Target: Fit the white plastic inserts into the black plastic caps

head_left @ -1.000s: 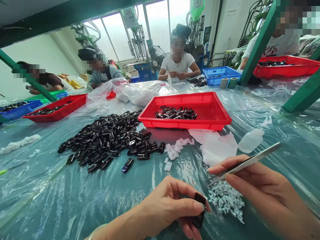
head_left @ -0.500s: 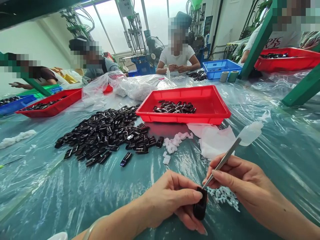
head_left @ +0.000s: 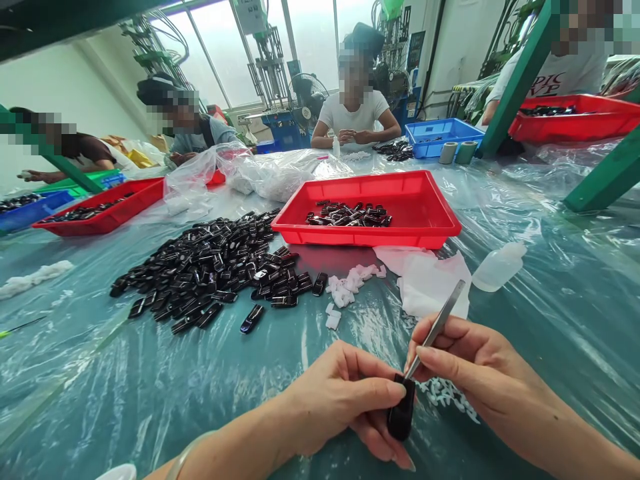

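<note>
Between its thumb and fingers, my left hand (head_left: 357, 393) grips a small glossy black plastic part (head_left: 401, 417), held upright above the table. My right hand (head_left: 463, 357) pinches metal tweezers (head_left: 440, 323), whose lower tip meets the top end of the black part. Whether the tips hold anything is too small to tell. Small white plastic pieces (head_left: 453, 395) lie on the table beneath my right hand, partly covered by it. Another cluster of white pieces (head_left: 345, 288) sits farther off, beside a large pile of similar black parts (head_left: 210, 263).
A red tray (head_left: 365, 236) with black parts stands beyond my hands. White sheets (head_left: 435, 283) and a translucent bottle (head_left: 499, 267) lie at its right front. Plastic film covers the table (head_left: 200, 380). Several people sit around it; green posts (head_left: 520, 80) rise at right.
My right hand and the tweezers have shifted slightly left and down, the tweezers now steeper at the black part's top. My left hand stays almost still.
</note>
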Demonstrator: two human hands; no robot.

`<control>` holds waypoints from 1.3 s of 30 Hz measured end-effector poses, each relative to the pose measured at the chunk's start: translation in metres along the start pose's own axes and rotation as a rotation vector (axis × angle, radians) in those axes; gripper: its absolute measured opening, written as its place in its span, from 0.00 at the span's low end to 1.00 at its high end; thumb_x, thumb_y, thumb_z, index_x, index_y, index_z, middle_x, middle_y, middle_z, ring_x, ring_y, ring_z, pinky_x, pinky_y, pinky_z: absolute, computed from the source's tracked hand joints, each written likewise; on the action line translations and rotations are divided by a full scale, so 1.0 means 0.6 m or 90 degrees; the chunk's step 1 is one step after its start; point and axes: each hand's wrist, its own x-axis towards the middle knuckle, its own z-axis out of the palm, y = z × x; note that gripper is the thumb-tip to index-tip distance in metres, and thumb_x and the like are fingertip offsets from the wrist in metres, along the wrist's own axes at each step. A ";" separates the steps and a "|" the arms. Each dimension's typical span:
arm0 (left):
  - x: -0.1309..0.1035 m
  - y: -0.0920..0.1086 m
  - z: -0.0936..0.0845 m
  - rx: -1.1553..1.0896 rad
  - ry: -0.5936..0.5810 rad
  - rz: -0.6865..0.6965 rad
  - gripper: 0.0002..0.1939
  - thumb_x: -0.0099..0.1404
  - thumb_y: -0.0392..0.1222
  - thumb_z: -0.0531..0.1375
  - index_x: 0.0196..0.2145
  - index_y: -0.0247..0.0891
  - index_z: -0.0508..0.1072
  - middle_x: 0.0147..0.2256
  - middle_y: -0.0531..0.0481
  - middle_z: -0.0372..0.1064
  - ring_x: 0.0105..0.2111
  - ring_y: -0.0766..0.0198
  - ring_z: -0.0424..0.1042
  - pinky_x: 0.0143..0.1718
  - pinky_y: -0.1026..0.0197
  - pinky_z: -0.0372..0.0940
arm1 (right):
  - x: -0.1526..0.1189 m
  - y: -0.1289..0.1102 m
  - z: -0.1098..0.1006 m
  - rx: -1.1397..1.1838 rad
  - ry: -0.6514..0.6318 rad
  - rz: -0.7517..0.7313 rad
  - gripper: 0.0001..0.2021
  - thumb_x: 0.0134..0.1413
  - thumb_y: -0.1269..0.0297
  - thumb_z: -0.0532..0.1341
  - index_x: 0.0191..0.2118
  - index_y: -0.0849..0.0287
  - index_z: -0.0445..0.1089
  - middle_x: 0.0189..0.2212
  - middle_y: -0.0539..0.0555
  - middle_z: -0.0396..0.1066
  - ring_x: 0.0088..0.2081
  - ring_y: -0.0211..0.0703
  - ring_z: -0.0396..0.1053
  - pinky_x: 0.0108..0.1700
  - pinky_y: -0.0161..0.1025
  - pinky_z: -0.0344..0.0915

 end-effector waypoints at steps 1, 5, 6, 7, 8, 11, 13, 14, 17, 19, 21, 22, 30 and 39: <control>0.000 0.000 0.000 -0.001 -0.001 0.001 0.12 0.55 0.41 0.60 0.33 0.28 0.76 0.21 0.48 0.71 0.20 0.66 0.73 0.18 0.74 0.64 | 0.000 0.000 0.000 0.002 0.001 0.002 0.11 0.45 0.58 0.65 0.31 0.59 0.66 0.23 0.48 0.67 0.27 0.36 0.67 0.31 0.33 0.65; 0.000 0.001 0.001 -0.001 0.000 -0.002 0.13 0.54 0.42 0.61 0.33 0.28 0.76 0.21 0.48 0.70 0.19 0.65 0.73 0.17 0.73 0.64 | 0.000 0.002 -0.001 0.014 -0.005 0.012 0.11 0.46 0.58 0.64 0.32 0.59 0.66 0.24 0.49 0.68 0.27 0.37 0.67 0.32 0.34 0.65; 0.000 0.001 0.001 -0.001 0.002 -0.001 0.13 0.54 0.42 0.61 0.33 0.28 0.76 0.21 0.48 0.70 0.19 0.66 0.73 0.17 0.73 0.64 | 0.000 0.002 -0.001 0.015 -0.007 0.014 0.11 0.46 0.58 0.64 0.32 0.59 0.66 0.24 0.49 0.68 0.28 0.37 0.67 0.33 0.34 0.65; 0.000 0.001 0.002 -0.001 0.002 -0.001 0.13 0.54 0.42 0.61 0.33 0.28 0.76 0.21 0.48 0.70 0.19 0.66 0.73 0.17 0.73 0.64 | 0.000 0.002 0.000 0.016 -0.009 0.015 0.11 0.46 0.58 0.64 0.32 0.59 0.66 0.24 0.49 0.68 0.28 0.37 0.67 0.33 0.34 0.65; 0.000 0.001 0.002 -0.002 0.000 0.000 0.13 0.54 0.42 0.61 0.33 0.28 0.76 0.21 0.48 0.70 0.19 0.66 0.73 0.17 0.73 0.64 | 0.000 0.002 0.000 0.017 -0.009 0.015 0.11 0.46 0.58 0.64 0.32 0.59 0.67 0.24 0.49 0.68 0.28 0.37 0.68 0.33 0.34 0.65; 0.000 0.001 0.002 -0.008 -0.007 0.005 0.12 0.55 0.41 0.61 0.33 0.27 0.76 0.21 0.48 0.70 0.19 0.66 0.73 0.17 0.73 0.65 | -0.001 0.001 0.001 0.032 -0.015 0.014 0.11 0.46 0.59 0.64 0.32 0.59 0.66 0.24 0.48 0.68 0.28 0.37 0.67 0.32 0.34 0.65; 0.001 0.001 0.002 -0.011 -0.009 0.005 0.11 0.55 0.40 0.61 0.33 0.27 0.76 0.21 0.48 0.70 0.19 0.66 0.73 0.18 0.73 0.65 | 0.000 0.000 0.002 0.044 -0.021 0.017 0.10 0.46 0.59 0.64 0.31 0.59 0.66 0.23 0.48 0.67 0.27 0.36 0.67 0.31 0.32 0.65; 0.002 0.001 0.002 -0.011 -0.008 0.004 0.11 0.55 0.40 0.61 0.32 0.27 0.76 0.20 0.48 0.70 0.19 0.66 0.73 0.18 0.73 0.65 | 0.000 0.000 0.002 0.049 -0.023 0.017 0.10 0.46 0.59 0.64 0.32 0.59 0.66 0.23 0.47 0.67 0.27 0.35 0.67 0.31 0.32 0.65; 0.003 0.001 0.001 -0.008 -0.011 0.004 0.12 0.55 0.39 0.60 0.33 0.27 0.76 0.20 0.48 0.70 0.19 0.66 0.73 0.17 0.73 0.65 | 0.001 0.001 0.002 0.053 -0.035 0.016 0.10 0.47 0.60 0.64 0.31 0.59 0.66 0.23 0.47 0.67 0.27 0.35 0.66 0.30 0.32 0.65; 0.003 0.000 0.001 -0.006 -0.016 0.006 0.12 0.56 0.39 0.60 0.33 0.26 0.76 0.20 0.48 0.70 0.19 0.67 0.73 0.18 0.74 0.65 | 0.001 0.003 0.000 0.052 -0.044 0.015 0.09 0.48 0.60 0.64 0.31 0.59 0.66 0.23 0.47 0.67 0.27 0.34 0.66 0.31 0.31 0.64; 0.002 -0.001 0.001 -0.006 -0.022 0.009 0.11 0.56 0.39 0.60 0.33 0.27 0.76 0.20 0.48 0.70 0.19 0.67 0.73 0.18 0.74 0.65 | 0.001 0.005 -0.001 0.052 -0.050 0.014 0.08 0.49 0.61 0.63 0.32 0.59 0.66 0.23 0.47 0.67 0.27 0.34 0.66 0.31 0.31 0.64; 0.002 -0.001 0.001 -0.007 -0.022 0.011 0.11 0.56 0.39 0.59 0.33 0.27 0.76 0.20 0.48 0.70 0.19 0.67 0.73 0.18 0.74 0.65 | 0.000 0.005 -0.002 0.054 -0.053 0.012 0.08 0.49 0.61 0.63 0.32 0.58 0.66 0.23 0.47 0.67 0.27 0.33 0.66 0.32 0.31 0.64; 0.001 0.002 0.000 -0.012 -0.022 0.013 0.11 0.57 0.38 0.59 0.34 0.27 0.76 0.21 0.48 0.71 0.20 0.67 0.73 0.18 0.74 0.65 | 0.000 0.004 -0.001 0.055 -0.066 0.015 0.08 0.50 0.61 0.63 0.32 0.58 0.66 0.23 0.46 0.67 0.27 0.33 0.65 0.32 0.31 0.63; 0.000 0.001 0.000 -0.007 -0.014 0.009 0.11 0.56 0.39 0.60 0.33 0.27 0.76 0.20 0.49 0.70 0.19 0.67 0.73 0.17 0.74 0.65 | 0.000 0.003 -0.006 0.021 -0.035 0.019 0.09 0.49 0.60 0.63 0.32 0.59 0.65 0.25 0.47 0.67 0.28 0.34 0.64 0.33 0.32 0.61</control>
